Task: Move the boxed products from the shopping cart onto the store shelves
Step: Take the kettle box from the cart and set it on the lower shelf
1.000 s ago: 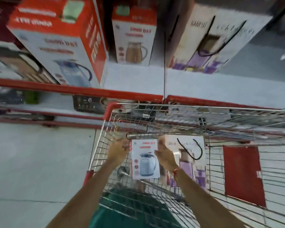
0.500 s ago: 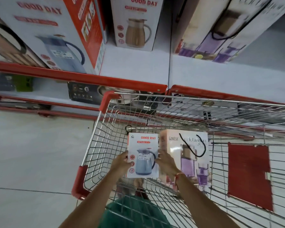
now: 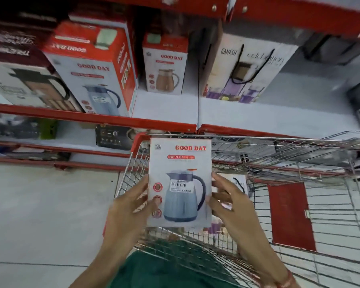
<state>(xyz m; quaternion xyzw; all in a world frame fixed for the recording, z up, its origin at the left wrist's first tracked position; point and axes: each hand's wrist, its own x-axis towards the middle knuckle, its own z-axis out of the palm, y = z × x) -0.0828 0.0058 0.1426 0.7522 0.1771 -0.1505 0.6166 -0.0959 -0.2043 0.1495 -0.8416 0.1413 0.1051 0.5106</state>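
White cardboard with red lettering fills the centre of the head view: we see the Good Day box (image 3: 180,182) held upright, its long axis running up and down the frame, printed face towards the camera, the "GOOD DAY" heading at the top and the blue jug picture with a barcode sticker below. The left hand (image 3: 126,206) presses its left edge, fingers curled onto the front by the round red icons; the right hand (image 3: 230,201) clamps the right edge, fingers spread along the side. Both hands are closed on the box, which sits above the wire shopping cart (image 3: 279,154) at lower centre-right. Just behind the right hand, a Ganesh box (image 3: 238,185) stands in the cart, mostly hidden. In the upper half, the red-edged shelf (image 3: 92,119) carries a larger Good Day carton (image 3: 96,80) at upper left, a smaller copper-jug box (image 3: 165,65) at upper centre, and a Ganesh gift box (image 3: 245,69) at upper right. Compared with half a second ago, the box has risen from low inside the basket to above the cart's far rim, and now looks much larger, while the shelf goods sit lower in the frame.
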